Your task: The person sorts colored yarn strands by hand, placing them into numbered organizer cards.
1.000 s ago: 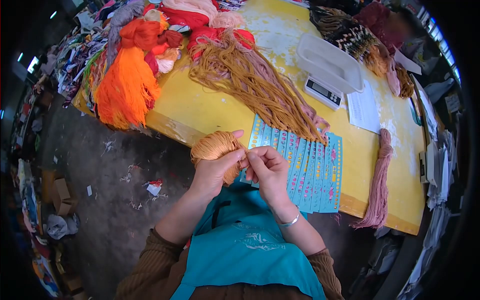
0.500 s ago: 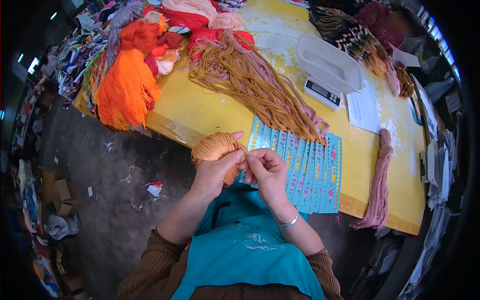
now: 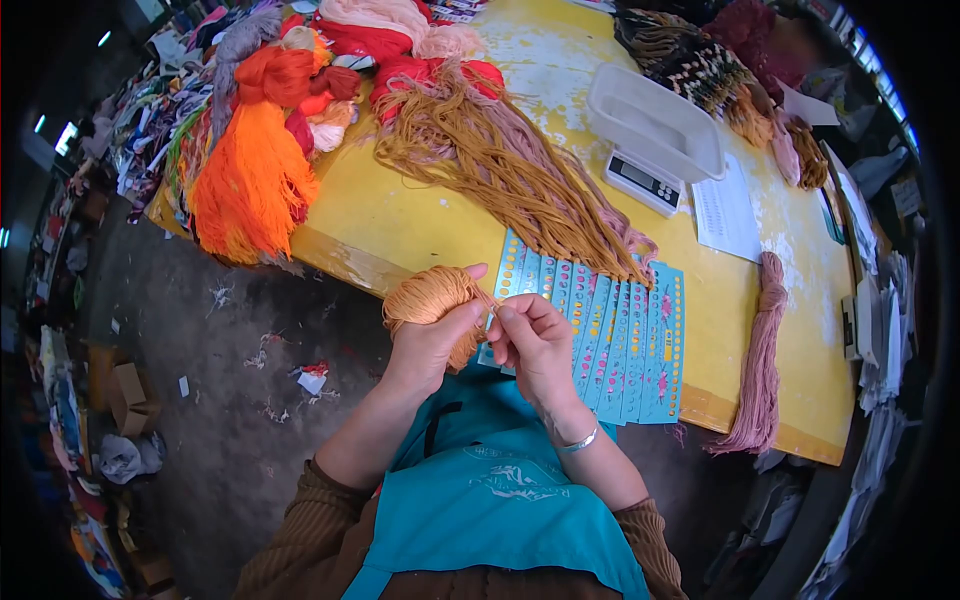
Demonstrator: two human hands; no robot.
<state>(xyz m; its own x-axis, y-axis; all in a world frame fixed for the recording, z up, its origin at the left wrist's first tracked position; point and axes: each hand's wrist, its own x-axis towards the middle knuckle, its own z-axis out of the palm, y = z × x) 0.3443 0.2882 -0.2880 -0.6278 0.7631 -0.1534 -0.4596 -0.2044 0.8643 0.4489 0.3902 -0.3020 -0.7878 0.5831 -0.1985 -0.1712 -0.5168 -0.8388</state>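
Observation:
My left hand (image 3: 432, 340) is wrapped round a light orange skein of yarn (image 3: 425, 297), held in front of the table's near edge. Close beside it, my right hand (image 3: 535, 338) pinches thin strands of the same yarn at the skein's right side. Behind my right hand lie overlapping turquoise cards (image 3: 625, 350) with rows of coloured dots. Long brown hanks of yarn (image 3: 510, 185) spread over the table, their ends reaching the top of the cards.
The yellow table (image 3: 400, 225) carries a bright orange hank (image 3: 255, 185), a scale (image 3: 645, 182) with a white tray (image 3: 660, 125), a paper sheet (image 3: 727, 215) and a pink hank (image 3: 763, 360) over the edge. A person (image 3: 775, 45) is at the far right. Scraps (image 3: 312, 380) litter the floor.
My right hand has shifted slightly, and strands now show stretched between it and the skein. The left hand stays almost in place.

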